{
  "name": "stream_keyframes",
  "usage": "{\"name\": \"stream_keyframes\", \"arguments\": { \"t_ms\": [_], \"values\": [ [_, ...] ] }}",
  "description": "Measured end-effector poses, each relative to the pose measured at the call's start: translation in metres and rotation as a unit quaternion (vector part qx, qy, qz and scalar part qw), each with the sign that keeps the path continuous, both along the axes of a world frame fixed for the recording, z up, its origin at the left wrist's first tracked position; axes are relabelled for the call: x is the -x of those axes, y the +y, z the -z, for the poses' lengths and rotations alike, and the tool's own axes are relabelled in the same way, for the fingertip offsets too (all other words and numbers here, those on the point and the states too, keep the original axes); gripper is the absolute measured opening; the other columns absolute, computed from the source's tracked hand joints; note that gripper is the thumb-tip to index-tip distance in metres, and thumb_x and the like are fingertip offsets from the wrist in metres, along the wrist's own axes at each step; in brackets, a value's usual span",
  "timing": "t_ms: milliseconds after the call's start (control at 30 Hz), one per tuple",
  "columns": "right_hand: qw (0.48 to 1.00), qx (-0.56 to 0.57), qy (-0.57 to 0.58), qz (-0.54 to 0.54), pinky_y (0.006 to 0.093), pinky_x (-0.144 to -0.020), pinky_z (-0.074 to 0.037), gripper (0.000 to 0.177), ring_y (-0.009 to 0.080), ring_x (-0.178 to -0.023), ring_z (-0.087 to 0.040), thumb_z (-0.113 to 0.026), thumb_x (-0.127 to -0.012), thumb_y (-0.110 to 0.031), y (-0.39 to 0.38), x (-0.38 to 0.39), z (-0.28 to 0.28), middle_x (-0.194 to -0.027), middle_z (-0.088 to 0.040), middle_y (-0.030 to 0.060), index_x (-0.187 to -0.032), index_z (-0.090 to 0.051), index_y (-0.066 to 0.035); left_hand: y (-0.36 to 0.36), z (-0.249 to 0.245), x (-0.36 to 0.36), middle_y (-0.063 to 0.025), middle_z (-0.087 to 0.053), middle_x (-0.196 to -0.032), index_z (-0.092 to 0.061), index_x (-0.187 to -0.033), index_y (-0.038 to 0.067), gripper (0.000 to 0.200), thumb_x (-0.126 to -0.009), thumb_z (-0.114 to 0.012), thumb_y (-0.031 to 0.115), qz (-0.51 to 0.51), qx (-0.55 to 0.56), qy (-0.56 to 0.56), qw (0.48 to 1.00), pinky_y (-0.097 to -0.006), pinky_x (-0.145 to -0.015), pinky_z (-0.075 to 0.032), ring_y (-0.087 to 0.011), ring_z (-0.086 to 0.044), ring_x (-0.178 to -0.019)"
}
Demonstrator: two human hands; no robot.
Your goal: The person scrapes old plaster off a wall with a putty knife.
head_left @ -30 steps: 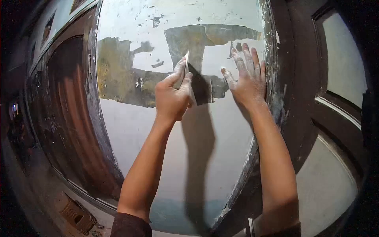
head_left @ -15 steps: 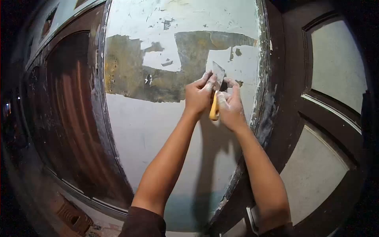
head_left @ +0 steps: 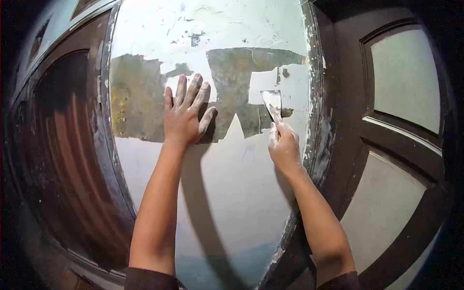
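My left hand (head_left: 186, 116), dusted white, has its fingers spread over the wall (head_left: 232, 183), at the lower edge of a white patch within the grey-brown bare area. My right hand (head_left: 285, 145) is wrapped round the handle of a putty knife (head_left: 273, 104), whose blade points up and carries white residue. The blade lies at the wall near the right side of the bare area (head_left: 232, 72). Most of the handle is hidden in my right hand. A pointed white shape stands between the two hands.
A dark door with reddish curtain-like folds (head_left: 72, 145) is at the left. At the right stands a dark brown door (head_left: 355, 121) with pale panels. A worn, paint-flecked frame (head_left: 316, 72) edges the wall on the right.
My left hand has left the knife, moved left and spread its fingers at the wall. My right hand has moved slightly lower, with the knife now held blade up in it. The view has shifted.
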State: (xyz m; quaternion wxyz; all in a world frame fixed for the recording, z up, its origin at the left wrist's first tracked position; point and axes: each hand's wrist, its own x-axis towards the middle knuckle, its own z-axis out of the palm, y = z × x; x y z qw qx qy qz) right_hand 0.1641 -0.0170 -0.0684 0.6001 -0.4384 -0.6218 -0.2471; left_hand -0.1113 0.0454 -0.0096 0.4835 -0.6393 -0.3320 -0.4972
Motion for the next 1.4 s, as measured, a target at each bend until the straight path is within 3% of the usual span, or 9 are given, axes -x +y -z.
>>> {"name": "stream_keyframes", "arguments": {
  "t_ms": [167, 367, 400, 467, 533, 667, 933, 1133, 1400],
  "values": [
    [0.998, -0.049, 0.045, -0.022, 0.0541, -0.067, -0.049, 0.025, 0.0516, -0.075, -0.064, -0.057, -0.105, -0.018, -0.002, 0.019, -0.005, -0.079, -0.064, 0.0315, -0.104, -0.070, 0.003, 0.003, 0.007, -0.003, -0.0007, -0.034, -0.172, -0.049, -0.158, 0.023, 0.067, -0.099, -0.060, 0.051, 0.006, -0.005, -0.017, 1.000, -0.0595, -0.128, -0.014, -0.0324, -0.023, -0.161],
    [0.999, -0.039, 0.016, 0.002, 0.0527, -0.072, -0.050, 0.029, 0.0488, -0.081, -0.067, -0.052, -0.106, -0.016, 0.001, 0.008, -0.023, -0.088, -0.068, 0.0316, -0.126, -0.067, 0.001, 0.005, 0.008, -0.004, 0.0006, -0.036, -0.171, -0.051, -0.156, 0.023, 0.065, -0.099, -0.060, 0.051, 0.026, -0.017, -0.023, 0.999, -0.0586, -0.129, -0.015, -0.0317, -0.024, -0.160],
    [0.981, 0.167, 0.085, 0.053, 0.0425, -0.100, -0.051, 0.042, 0.0435, -0.119, -0.066, -0.053, -0.108, -0.023, -0.027, 0.016, -0.039, -0.128, -0.066, 0.0315, -0.145, -0.058, -0.004, 0.006, 0.009, -0.002, 0.0004, -0.036, -0.170, -0.052, -0.156, 0.022, 0.065, -0.098, -0.061, 0.051, 0.027, -0.024, -0.016, 0.999, -0.0592, -0.129, -0.015, -0.0321, -0.026, -0.159],
    [0.993, -0.118, -0.005, 0.013, 0.0529, -0.076, -0.051, 0.028, 0.0484, -0.084, -0.067, -0.055, -0.105, -0.016, 0.009, 0.005, -0.015, -0.092, -0.069, 0.0315, -0.122, -0.068, 0.003, 0.006, 0.009, -0.003, 0.0005, -0.037, -0.170, -0.053, -0.155, 0.022, 0.065, -0.098, -0.062, 0.051, 0.033, -0.027, -0.019, 0.999, -0.0591, -0.129, -0.016, -0.0319, -0.027, -0.159],
    [0.996, 0.061, 0.055, 0.035, 0.0526, -0.077, -0.051, 0.027, 0.0494, -0.086, -0.067, -0.057, -0.104, -0.015, -0.009, 0.015, 0.000, -0.090, -0.068, 0.0318, -0.118, -0.069, 0.005, 0.005, 0.008, -0.005, 0.0005, -0.039, -0.169, -0.055, -0.154, 0.022, 0.064, -0.097, -0.064, 0.049, 0.039, -0.034, -0.029, 0.998, -0.0588, -0.128, -0.017, -0.0317, -0.028, -0.159],
    [0.999, -0.038, -0.002, 0.014, 0.0532, -0.076, -0.050, 0.030, 0.0503, -0.084, -0.067, -0.053, -0.104, -0.014, -0.006, 0.018, -0.021, -0.087, -0.067, 0.0332, -0.124, -0.066, 0.005, 0.005, 0.008, -0.004, 0.0001, -0.040, -0.168, -0.058, -0.151, 0.021, 0.062, -0.094, -0.067, 0.046, 0.047, -0.040, -0.028, 0.998, -0.0589, -0.127, -0.019, -0.0315, -0.029, -0.158],
    [0.999, 0.038, -0.021, 0.028, 0.0595, -0.082, -0.049, 0.051, 0.0537, -0.090, -0.065, -0.053, -0.102, -0.012, -0.006, 0.028, 0.008, -0.092, -0.066, 0.0356, -0.152, -0.048, -0.003, 0.009, 0.010, -0.005, 0.0008, -0.044, -0.166, -0.059, -0.150, 0.022, 0.061, -0.095, -0.066, 0.047, 0.062, -0.049, -0.039, 0.996, -0.0586, -0.127, -0.020, -0.0307, -0.032, -0.157],
    [0.997, 0.035, -0.012, 0.070, 0.0514, -0.082, -0.052, 0.048, 0.0525, -0.093, -0.066, -0.053, -0.103, -0.015, -0.012, 0.026, -0.051, -0.097, -0.068, 0.0330, -0.150, -0.052, -0.004, 0.009, 0.009, -0.005, 0.0012, -0.047, -0.164, -0.061, -0.148, 0.023, 0.058, -0.093, -0.068, 0.043, 0.074, -0.057, -0.042, 0.995, -0.0572, -0.127, -0.021, -0.0301, -0.034, -0.156],
    [0.990, 0.084, -0.061, 0.098, 0.0578, -0.090, -0.050, 0.070, 0.0538, -0.098, -0.065, -0.056, -0.098, -0.008, -0.021, 0.024, -0.012, -0.102, -0.067, 0.0366, -0.163, -0.031, -0.006, 0.011, 0.009, -0.007, 0.0029, -0.050, -0.161, -0.067, -0.140, 0.021, 0.053, -0.092, -0.068, 0.043, 0.070, -0.081, -0.052, 0.993, -0.0568, -0.126, -0.026, -0.0275, -0.039, -0.153]
  ]
}}
